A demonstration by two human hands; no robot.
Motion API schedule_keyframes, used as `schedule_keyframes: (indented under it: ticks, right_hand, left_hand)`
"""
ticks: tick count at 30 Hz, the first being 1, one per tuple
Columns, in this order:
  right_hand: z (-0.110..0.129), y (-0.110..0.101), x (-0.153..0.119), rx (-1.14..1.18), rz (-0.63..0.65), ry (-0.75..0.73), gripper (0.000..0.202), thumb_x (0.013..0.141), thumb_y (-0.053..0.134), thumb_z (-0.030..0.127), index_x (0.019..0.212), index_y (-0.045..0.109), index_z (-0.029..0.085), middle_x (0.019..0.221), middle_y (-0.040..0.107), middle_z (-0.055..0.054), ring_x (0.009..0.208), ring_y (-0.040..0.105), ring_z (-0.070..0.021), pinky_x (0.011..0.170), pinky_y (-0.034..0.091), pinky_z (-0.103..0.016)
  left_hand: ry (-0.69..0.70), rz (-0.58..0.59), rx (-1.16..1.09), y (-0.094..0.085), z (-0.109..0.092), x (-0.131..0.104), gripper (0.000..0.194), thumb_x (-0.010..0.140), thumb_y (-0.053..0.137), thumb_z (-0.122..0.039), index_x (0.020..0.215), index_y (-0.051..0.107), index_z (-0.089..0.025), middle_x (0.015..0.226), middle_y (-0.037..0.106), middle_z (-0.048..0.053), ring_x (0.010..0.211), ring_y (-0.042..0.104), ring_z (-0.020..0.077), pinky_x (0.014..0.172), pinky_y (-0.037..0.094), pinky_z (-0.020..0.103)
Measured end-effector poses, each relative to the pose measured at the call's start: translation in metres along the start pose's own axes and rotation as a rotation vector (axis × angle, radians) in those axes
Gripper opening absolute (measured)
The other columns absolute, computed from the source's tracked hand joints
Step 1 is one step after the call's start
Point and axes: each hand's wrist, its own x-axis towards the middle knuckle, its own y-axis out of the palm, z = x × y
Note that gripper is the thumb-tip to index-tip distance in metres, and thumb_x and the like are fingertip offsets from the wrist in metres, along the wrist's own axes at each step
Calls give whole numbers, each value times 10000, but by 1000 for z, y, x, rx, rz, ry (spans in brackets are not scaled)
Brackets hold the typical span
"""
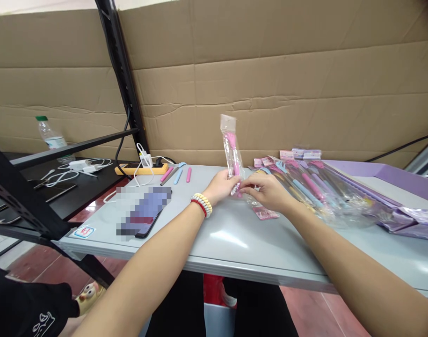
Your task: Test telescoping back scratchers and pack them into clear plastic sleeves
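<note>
Bag [231, 152] with a pink stick [236, 169] inside tilts above the counter [228, 238], held low by the left hand [221, 188]; the right hand [266, 189] narrows near its base, grip unclear. A hard tug could tear the bag.

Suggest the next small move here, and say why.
Probably the right hand should steady the lower part of the clear bag: the left hand grips the bag roughly upright with a pink piece inside, and the right fingertips are close to that lower part.
</note>
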Motion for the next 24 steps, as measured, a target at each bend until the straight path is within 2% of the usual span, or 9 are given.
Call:
schedule_keyframes:
  ticks: [4,7,9,12,15,19,21,24]
  right_hand:
    - [3,0,-1,-2,63,67,177,804,561,237,662,663,209,568,620,4,504,491,-107,516,360,-241]
    - [2,0,-1,-2,69,87,134,771,610,266,660,654,205,550,615,10,475,475,-101,492,348,-235]
    - [0,0,-2,-14,30,82,128,763,609,274,660,649,208,548,617,6,476,485,-106,494,354,-238]
    - [-1,0,-2,-26,-22,84,139,762,592,275,647,636,209,557,625,-2,483,509,-113,505,372,-244]
    - [-2,1,-3,-36,-46,119,173,755,626,323,626,612,208,513,591,8,449,479,-105,498,364,-249]
    - [-4,2,-2,-93,-144,201,345,704,688,481,571,538,201,448,498,26,421,396,-90,473,319,-251]
    - [-5,1,-1,-105,-218,261,425,693,670,552,548,488,197,441,465,26,429,373,-87,460,300,-248]
    - [-5,-3,0,-58,-307,362,449,737,599,586,567,465,192,457,445,23,445,369,-86,457,302,-242]
  left_hand:
    - [-76,158,-40,3,0,-2,372,830,585,-483,684,557,-142,585,555,25,504,524,112,524,463,245]
    - [-122,228,-48,3,-4,-7,434,818,554,-562,750,595,-135,672,589,59,558,560,139,538,498,289]
    - [-136,277,-12,2,-7,-10,381,775,638,-512,870,629,-143,814,624,86,663,597,162,575,523,305]
    - [-119,342,36,0,-9,-14,381,655,785,-290,980,632,-163,951,626,90,779,608,179,634,541,312]
    - [-103,373,13,-1,-6,-14,411,600,776,-111,979,625,-158,868,609,49,731,593,150,655,543,318]
    - [-99,384,-22,-1,-3,-11,446,637,701,-27,1054,604,-153,782,580,17,701,591,130,691,545,332]
    - [-106,340,-31,-1,-5,-10,497,650,680,-3,1114,578,-150,826,591,30,712,609,136,721,548,354]
    - [-111,202,-68,-2,-9,-10,557,663,666,18,1175,535,-159,895,597,41,707,625,138,753,552,386]
